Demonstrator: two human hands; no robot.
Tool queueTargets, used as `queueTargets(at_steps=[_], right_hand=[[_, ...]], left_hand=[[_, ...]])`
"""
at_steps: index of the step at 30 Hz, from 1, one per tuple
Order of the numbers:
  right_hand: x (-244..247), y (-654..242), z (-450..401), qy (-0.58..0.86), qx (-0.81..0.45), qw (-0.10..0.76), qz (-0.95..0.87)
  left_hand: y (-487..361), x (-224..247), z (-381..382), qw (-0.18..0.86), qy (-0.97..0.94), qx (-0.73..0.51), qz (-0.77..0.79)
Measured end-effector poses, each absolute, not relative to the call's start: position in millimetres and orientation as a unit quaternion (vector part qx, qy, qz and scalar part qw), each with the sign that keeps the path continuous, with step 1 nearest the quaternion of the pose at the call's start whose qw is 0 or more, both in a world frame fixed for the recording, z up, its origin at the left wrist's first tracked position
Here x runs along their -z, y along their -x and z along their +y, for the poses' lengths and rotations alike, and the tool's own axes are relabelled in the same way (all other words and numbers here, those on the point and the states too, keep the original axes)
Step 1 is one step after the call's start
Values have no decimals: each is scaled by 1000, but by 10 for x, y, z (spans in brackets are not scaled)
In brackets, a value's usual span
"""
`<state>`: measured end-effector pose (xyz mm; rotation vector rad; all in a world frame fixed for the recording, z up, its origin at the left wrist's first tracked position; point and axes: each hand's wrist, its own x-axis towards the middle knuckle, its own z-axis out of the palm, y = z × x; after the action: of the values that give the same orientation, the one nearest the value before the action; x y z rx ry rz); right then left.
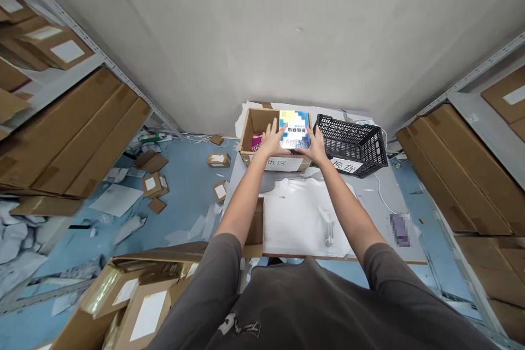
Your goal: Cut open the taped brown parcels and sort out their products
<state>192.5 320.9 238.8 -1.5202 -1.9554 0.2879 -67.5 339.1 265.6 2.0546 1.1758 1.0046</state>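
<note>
Both my hands reach forward to a blue, white and yellow book [294,129] over the right part of an open cardboard box [251,120]. My left hand [272,139] holds the book's left edge, its fingers partly spread. At the right edge, my right hand [315,145] grips it with the thumb along the near side. A magenta item [256,142] lies inside the box, left of the book. White paper with handwriting [283,164] covers the box's front. Beside the box stands a black plastic crate [348,139] with a handwritten label.
White padding [299,219] lies on the table [373,197], with a blurred purple object [400,229] at its right. A large carton [164,254] holding packages is at lower left. Small boxes [155,185] and paper scraps litter the blue floor. Shelves with cartons flank both sides.
</note>
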Motion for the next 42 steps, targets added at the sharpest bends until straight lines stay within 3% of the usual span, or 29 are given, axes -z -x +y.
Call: queueTargets(at_steps=[8, 14, 20, 26, 31, 37, 42], right_hand=[[-2573, -2213, 2893, 608, -58, 219, -761], [-2342, -2750, 2320, 608, -77, 227, -757], [-1425, -3732, 1181, 653, -112, 189, -725], [-235, -4445, -272, 715, -199, 29, -669], [368, -4661, -1073, 744, -217, -75, -628], [557, -4675, -1253, 753, -208, -43, -623], [150, -4649, -1031, 760, -153, 54, -629]], left_hand=[[639, -2668, 3090, 207, -798, -194, 531], [84, -2464, 2575, 186, -810, -142, 537], [-699, -1538, 1524, 242, -806, -78, 534], [-1449, -311, 229, 326, -782, 62, 528], [-1607, 268, -421, 291, -758, 107, 573], [-1542, 333, -587, 280, -752, 108, 587], [-1492, -37, -518, 250, -733, -10, 632]])
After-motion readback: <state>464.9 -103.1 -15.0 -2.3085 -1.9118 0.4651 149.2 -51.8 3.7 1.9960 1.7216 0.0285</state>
